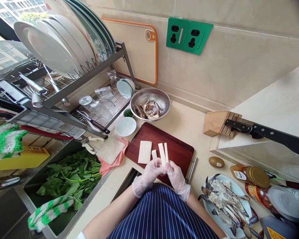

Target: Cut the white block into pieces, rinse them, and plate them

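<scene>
**Gloved hands on white sticks at the cutting board**

Both hands wear clear disposable gloves and meet at the near edge of the dark red cutting board [164,146]. The left hand [149,174] and the right hand [175,177] are pressed together, fingers curled around the lower ends of two white sticks [163,153] that stand side by side and point away from the person. Whether each hand pinches its own stick cannot be told.

A short white piece [154,154] lies just left of the sticks. A wider white block [145,152] lies further left on the board, apart from the hands.

Beyond the board a metal colander [161,99] holds crab pieces. A small white bowl [126,126] stands left of the board on the surface [189,126]. A plate of crab pieces [236,191] sits to the right, near a kiwi [216,162]. The sink [27,192] at left holds leafy greens [72,176]. A wooden knife block [218,123] lies at right, with a black-handled knife [264,131] in it.
</scene>
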A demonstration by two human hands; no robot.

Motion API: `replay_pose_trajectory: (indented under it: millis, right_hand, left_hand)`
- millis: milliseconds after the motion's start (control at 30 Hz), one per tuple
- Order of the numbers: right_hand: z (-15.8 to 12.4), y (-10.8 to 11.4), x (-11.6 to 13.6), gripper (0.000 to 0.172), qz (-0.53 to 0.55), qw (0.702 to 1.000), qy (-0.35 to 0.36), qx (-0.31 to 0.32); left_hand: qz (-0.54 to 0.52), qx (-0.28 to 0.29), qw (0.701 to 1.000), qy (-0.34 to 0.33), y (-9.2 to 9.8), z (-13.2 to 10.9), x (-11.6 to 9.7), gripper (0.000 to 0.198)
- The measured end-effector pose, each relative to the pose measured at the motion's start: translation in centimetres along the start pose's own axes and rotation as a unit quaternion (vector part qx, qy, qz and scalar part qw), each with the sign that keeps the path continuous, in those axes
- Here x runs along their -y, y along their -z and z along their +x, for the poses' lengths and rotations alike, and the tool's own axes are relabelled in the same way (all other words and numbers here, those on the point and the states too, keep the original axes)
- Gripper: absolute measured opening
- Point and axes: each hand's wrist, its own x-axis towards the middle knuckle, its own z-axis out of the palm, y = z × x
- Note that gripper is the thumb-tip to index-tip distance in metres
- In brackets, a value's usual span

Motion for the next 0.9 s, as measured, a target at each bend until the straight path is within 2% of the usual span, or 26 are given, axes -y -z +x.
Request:
replay_pose_trajectory:
  millis: [133, 300, 567, 667, 800, 867, 900]
  right_hand:
    - [-0.1, -0.5, -0.4, 0.048, 0.055, 0.998, -0.019, 0.007]
    - [-0.4, -1.2, -1.0, 0.049, 0.132, 0.99, -0.052, 0.023]
    - [-0.2, -1.4, -1.4, 0.052, 0.141, 0.988, -0.046, 0.036]
    - [-0.1, -1.4, -1.5, 0.052, 0.185, 0.98, -0.049, 0.05]
    - [0.1, -0.9, -1.2, 0.054, 0.283, 0.951, -0.094, 0.08]
    - [0.5, -0.2, -1.4, 0.054, 0.24, 0.963, -0.103, 0.065]
    - [0.8, 0.2, -1.5, 0.053, 0.176, 0.978, -0.101, 0.047]
  left_hand:
    - [-0.038, 0.021, 0.999, 0.029, -0.1, -0.1, 0.5, 0.043]
    - [-0.094, 0.046, 0.993, 0.052, 0.1, 0.2, 1.4, 0.035]
    - [-0.167, 0.105, 0.979, 0.059, 1.8, 1.5, 4.2, 0.032]
    - [-0.181, 0.122, 0.973, 0.071, 2.4, 1.9, 4.7, 0.033]
    - [-0.174, 0.109, 0.976, 0.073, 2.4, 2.4, 4.6, 0.032]
    - [-0.136, 0.09, 0.984, 0.075, 1.9, 2.6, 4.2, 0.03]
    - [-0.106, 0.074, 0.989, 0.077, 1.6, 2.6, 4.0, 0.027]
